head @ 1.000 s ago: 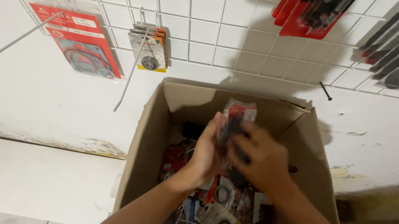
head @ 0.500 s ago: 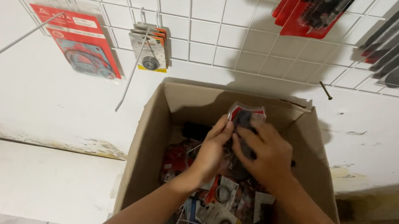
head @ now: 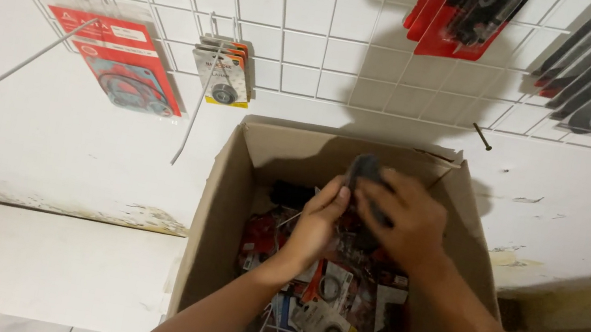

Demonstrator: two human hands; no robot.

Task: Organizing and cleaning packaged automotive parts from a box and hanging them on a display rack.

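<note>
Both hands, left (head: 318,222) and right (head: 403,216), are gripping one dark packet (head: 366,171) over one cardboard box (head: 220,209) of packets.

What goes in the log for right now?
left hand: on dark packet | right hand: gripping it | place: over cardboard box

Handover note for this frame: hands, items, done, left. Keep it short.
Left hand and right hand are both over the open cardboard box, together holding one dark packet, blurred, kind unclear.
The box holds a heap of red carded parts packets.
Similar packets hang on the wall grid above.
Done: one packet lifted clear of the heap.
Left: the heap in the box.
</note>
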